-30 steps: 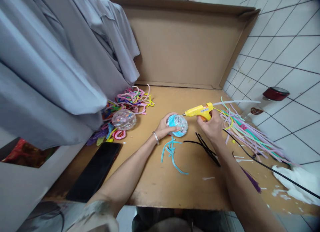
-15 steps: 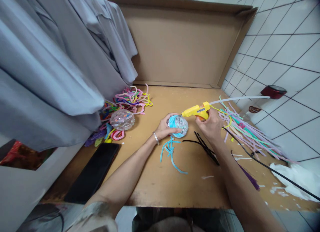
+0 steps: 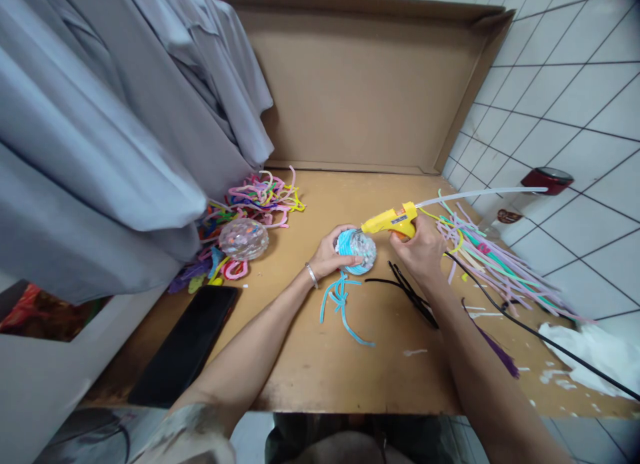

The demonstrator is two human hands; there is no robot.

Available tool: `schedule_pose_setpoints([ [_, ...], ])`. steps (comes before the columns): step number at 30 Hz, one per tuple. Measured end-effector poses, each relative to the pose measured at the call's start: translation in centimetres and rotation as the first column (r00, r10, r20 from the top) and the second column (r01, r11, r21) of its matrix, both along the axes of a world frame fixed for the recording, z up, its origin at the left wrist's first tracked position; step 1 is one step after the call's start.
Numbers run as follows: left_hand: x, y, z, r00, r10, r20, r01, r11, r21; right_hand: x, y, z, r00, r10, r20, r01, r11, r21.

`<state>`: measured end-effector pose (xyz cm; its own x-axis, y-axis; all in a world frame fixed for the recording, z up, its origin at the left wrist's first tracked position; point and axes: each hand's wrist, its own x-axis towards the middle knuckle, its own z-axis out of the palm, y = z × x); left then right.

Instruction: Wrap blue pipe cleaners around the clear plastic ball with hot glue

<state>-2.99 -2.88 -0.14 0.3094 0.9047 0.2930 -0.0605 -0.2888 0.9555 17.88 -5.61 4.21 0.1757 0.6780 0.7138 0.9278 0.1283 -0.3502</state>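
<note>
Around the left side of a clear ball [image 3: 367,252], partly wrapped in light-blue pipe cleaner [image 3: 346,243], my left hand [image 3: 327,254] is closed, with the thumb across its front. My right hand [image 3: 420,247] grips a yellow hot glue gun [image 3: 390,220], whose nozzle meets the ball near the edge of the blue wrapping. A long translucent glue stick [image 3: 480,195] sticks out of the gun's back. Below the ball lie loose light-blue pipe cleaners [image 3: 341,301]. Black pipe cleaners [image 3: 407,291] rest beside my right forearm.
Left, a second clear ball [image 3: 244,239] sits against a pile of coloured pipe cleaners [image 3: 260,194], near a black phone [image 3: 185,347]. Right lie lilac and green pipe cleaners [image 3: 500,261], a red-lidded jar [image 3: 545,181], white tissue [image 3: 590,357] and the black cord [image 3: 520,324]. Cardboard [image 3: 350,91] stands behind.
The glue gun has shifted very slightly left, its nozzle still at the ball. The far end of the glue stick sits a little higher and further right. My left hand keeps its hold.
</note>
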Motion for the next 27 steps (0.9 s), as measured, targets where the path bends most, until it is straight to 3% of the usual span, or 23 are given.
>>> schedule_pose_setpoints([
  [11, 0.00, -0.13, 0.13, 1.000, -0.005, -0.008, 0.005, 1.000, 0.002, 0.13, -0.14, -0.02, 0.996, 0.056, 0.075, -0.062, 0.994, 0.087],
  [27, 0.07, 0.01, -0.10, 1.000, -0.009, 0.012, 0.009, 1.000, -0.003, 0.27, -0.21, 0.09, 0.992, 0.054, 0.116, -0.065, 0.993, 0.096],
])
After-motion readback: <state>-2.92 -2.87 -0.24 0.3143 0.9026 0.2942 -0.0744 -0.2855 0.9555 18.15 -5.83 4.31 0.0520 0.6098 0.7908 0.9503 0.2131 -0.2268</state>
